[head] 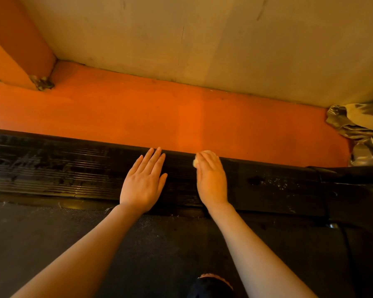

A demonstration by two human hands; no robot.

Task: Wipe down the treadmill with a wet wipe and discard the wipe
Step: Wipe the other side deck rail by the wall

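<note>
The wet wipe [196, 161] is a small, pale, bunched wad. Only its edge shows, at the far rim of the treadmill side rail [73, 175], under the fingers of the right hand [211, 179]. Judged from its look, it is light, soft and limp, with no stiffness of its own; it will follow any pressure and will bunch or roll if pushed from one edge. Best control is flat pressure from above, with the fingers spread over most of the wad.

State of the hands: the right hand lies palm down on the rail, fingers nearly straight, pressing the wipe to the rail and not curled round it. The left hand [143, 181] lies flat on the rail just beside the right hand, fingers straight, holding nothing; it appears to serve as a brace.

The rail is black, ribbed along its length, and shows glossy streaks that are probably moisture, so expect a slippery surface under the bracing hand. The ribs may snag the wipe.

Beyond the rail lies an orange floor strip [159, 110], then a wall [181, 39]. Crumpled shiny sheeting [360, 130] lies at the rail's right end. The dark belt [73, 244] lies on the near side of the rail. No bin is in view.
</note>
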